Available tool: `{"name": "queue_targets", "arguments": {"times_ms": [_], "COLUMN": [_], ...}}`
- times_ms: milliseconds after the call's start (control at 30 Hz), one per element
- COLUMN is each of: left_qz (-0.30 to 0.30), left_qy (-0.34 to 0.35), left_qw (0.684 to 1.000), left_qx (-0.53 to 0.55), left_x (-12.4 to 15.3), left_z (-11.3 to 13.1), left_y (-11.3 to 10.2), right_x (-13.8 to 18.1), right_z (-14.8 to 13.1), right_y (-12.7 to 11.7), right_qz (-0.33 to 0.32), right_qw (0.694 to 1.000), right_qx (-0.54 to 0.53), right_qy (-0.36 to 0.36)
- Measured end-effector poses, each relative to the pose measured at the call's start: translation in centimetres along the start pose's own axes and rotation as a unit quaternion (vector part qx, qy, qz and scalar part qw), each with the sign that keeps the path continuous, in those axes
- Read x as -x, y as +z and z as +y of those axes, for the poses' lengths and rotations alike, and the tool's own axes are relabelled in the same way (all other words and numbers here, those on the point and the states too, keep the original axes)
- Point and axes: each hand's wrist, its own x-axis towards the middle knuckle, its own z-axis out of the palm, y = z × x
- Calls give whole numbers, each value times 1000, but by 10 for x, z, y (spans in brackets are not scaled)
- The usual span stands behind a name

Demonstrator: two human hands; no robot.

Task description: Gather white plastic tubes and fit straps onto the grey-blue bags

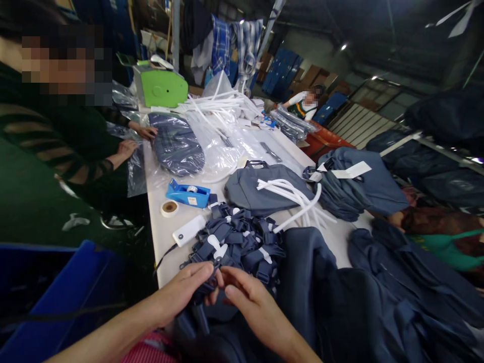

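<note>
Head view: your left hand [191, 282] pinches a navy strap [206, 288] between thumb and fingers, just before the near edge of the strap pile [236, 234], while your right hand [255, 300] is beside it with fingers bent; you cannot tell whether these grip the strap too. On the tabletop [162, 229], left of and beyond the pile, lie a white device [189, 231], a tape roll [170, 208] and a blue tape dispenser [188, 195]; navy fabric [308, 257] lies to the right.
</note>
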Motion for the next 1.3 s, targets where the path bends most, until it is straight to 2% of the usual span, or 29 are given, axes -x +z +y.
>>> {"name": "queue_targets", "arguments": {"times_ms": [67, 167, 233, 300, 433, 533, 733, 867, 967, 1033, 1100, 1233, 1300], "left_qz": [38, 93, 98, 101, 129, 130, 135, 125, 86, 42, 12, 88, 96], "left_qy": [44, 106, 143, 185, 262, 286, 279, 296, 289, 262, 218, 147, 91], "left_qw": [998, 986, 977, 967, 946, 940, 945, 926, 916, 917, 919, 912, 900], "left_qx": [-21, -91, -128, -139, -140, -135, -108, -197, -264, -297, -329, -373, -416], "left_x": [-3, -5, -7, -11, -23, -31, -40, -47, -45, -39, -29, -14, -11], "left_z": [-3, 0, 7, 15, 23, 14, -17, -27, -26, -21, -14, -10, -17], "left_y": [5, 14, 21, 29, 46, 59, 71, 71, 70, 67, 61, 34, 18], "right_x": [-2, -3, -4, -6, -12, -14, -6, -3, -3, -4, -4, 1, 6], "right_z": [7, 5, -2, -9, -17, -15, -4, 1, 6, 10, 15, 17, 14], "right_y": [5, 12, 13, 12, 8, 6, 2, 0, -2, -4, -8, -23, -31], "right_qz": [-1, 35, 47, 66, 185, 224, 218, 248, 279, 298, 306, 258, 219], "right_qw": [999, 997, 996, 997, 982, 974, 975, 966, 954, 947, 948, 961, 971], "right_qx": [-32, -49, -56, -41, 8, 11, 24, 47, 94, 116, 83, -94, -87], "right_qy": [8, 50, 47, 16, -24, -26, -31, -56, -62, -43, -22, -32, -38]}}
